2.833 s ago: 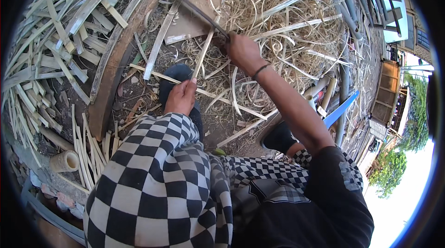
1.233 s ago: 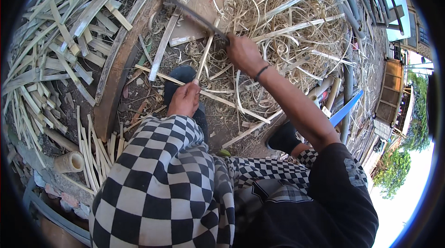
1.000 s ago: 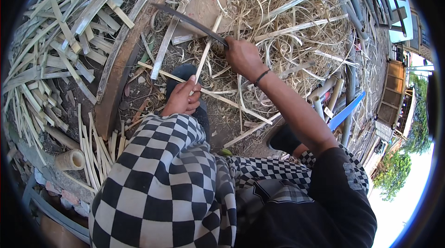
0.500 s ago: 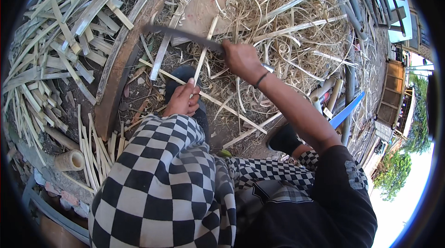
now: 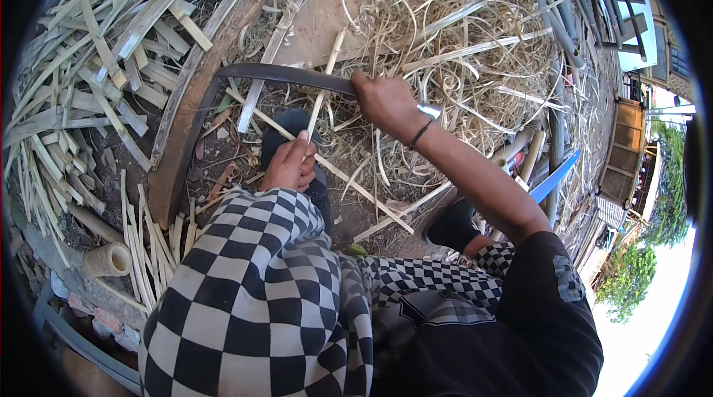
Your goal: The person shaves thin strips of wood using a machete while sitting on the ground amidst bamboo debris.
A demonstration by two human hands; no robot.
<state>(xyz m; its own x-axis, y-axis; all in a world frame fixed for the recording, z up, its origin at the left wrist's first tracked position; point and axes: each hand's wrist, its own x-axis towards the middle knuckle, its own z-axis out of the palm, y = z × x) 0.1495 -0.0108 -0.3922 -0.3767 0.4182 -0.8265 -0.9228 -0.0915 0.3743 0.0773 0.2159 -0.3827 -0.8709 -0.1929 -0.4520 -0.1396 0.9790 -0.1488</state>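
My left hand point(image 5: 291, 165) rests on my checkered knee and pinches the lower end of a thin bamboo strip point(image 5: 324, 88), which stands up and away from me. My right hand point(image 5: 384, 102) grips the handle of a long dark curved blade point(image 5: 286, 76). The blade stretches to the left and crosses the strip near its middle. A dark band sits on my right wrist.
A heap of split bamboo strips point(image 5: 89, 77) lies at the left behind a curved wooden board point(image 5: 186, 129). Pale shavings point(image 5: 445, 18) cover the ground ahead. A short bamboo tube point(image 5: 110, 259) lies lower left. My black shoes point(image 5: 454, 225) and a blue bar point(image 5: 553, 176) are at the right.
My right hand has swung the blade from a raised slant down and leftward, so it now lies nearly level across the strip. My left hand has stayed on my knee.
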